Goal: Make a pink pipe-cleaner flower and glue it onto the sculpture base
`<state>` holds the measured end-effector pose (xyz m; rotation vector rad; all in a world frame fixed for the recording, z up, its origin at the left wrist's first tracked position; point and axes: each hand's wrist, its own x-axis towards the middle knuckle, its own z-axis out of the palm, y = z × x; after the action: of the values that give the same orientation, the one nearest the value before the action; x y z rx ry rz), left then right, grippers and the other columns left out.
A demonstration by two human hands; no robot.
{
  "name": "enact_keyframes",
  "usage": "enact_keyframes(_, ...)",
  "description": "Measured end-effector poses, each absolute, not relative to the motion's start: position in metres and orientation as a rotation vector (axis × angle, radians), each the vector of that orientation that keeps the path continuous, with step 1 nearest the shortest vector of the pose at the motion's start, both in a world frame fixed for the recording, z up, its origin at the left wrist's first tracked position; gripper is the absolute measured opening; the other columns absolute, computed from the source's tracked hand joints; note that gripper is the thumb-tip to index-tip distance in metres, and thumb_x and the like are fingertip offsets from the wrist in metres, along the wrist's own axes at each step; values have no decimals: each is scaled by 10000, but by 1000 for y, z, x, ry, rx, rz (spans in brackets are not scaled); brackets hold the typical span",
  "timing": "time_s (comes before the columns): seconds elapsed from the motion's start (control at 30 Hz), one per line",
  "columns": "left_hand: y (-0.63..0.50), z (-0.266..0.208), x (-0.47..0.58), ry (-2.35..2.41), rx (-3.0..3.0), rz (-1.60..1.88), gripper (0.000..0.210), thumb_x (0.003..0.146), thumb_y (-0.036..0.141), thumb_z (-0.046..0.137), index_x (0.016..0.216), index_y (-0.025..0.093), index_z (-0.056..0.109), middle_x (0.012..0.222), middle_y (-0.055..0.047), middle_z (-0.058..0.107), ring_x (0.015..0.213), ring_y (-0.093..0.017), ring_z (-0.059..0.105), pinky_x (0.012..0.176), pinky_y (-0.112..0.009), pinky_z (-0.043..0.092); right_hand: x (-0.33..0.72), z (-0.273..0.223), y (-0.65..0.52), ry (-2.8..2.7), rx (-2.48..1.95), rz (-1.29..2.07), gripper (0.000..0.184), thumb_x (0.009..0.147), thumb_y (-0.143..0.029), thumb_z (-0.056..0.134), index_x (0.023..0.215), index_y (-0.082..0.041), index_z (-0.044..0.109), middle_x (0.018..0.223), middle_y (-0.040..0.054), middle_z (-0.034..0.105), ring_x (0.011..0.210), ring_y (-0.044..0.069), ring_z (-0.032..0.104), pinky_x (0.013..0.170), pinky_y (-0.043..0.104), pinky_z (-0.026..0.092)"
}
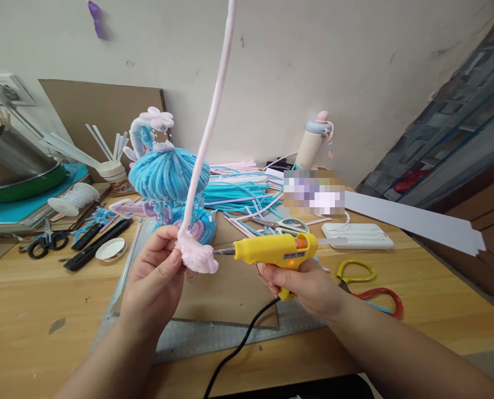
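My left hand (159,271) pinches a fuzzy pale pink piece (199,256) made of pipe cleaner. From it a long pink pipe cleaner (212,116) rises past the top edge of the view. Wrapped round the handle of a yellow hot glue gun (275,249) is my right hand (302,280). The gun's nozzle points left, at the right side of the pink piece, and seems to touch it. An orange light glows on the gun's body, and a clear glue stick sticks out of its back.
A blue pipe-cleaner lamp shape (169,174) stands behind my left hand. Blue and pink pipe cleaners (238,191) lie at the back. Red-and-yellow scissors (371,285) and a white power bank (358,236) are at right. Cardboard (230,296) lies on a cutting mat (180,349); a black cord crosses both.
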<state>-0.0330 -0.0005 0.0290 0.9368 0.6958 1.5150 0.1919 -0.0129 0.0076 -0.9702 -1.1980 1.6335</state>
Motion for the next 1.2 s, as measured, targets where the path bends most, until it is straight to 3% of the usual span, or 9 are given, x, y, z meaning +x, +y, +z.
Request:
enact_keyframes(0.67, -3, 33, -34, 716, 944, 1543, 251, 671, 294, 813, 894, 223, 722, 749, -22, 654, 550, -122, 540, 433, -202, 470, 191, 5, -13, -1240, -1000, 1653, 414, 656, -541, 788, 718, -174, 607, 597, -33, 506, 512, 90, 427, 487, 260, 345)
enact_keyframes(1.2, -2, 35, -35, 673, 948, 1547, 224, 674, 275, 811, 873, 224, 721, 722, -10, 653, 533, -108, 542, 435, -187, 478, 188, 16, -14, -1308, -926, 1610, 330, 695, -479, 766, 661, -196, 600, 573, -36, 503, 511, 93, 422, 476, 257, 329)
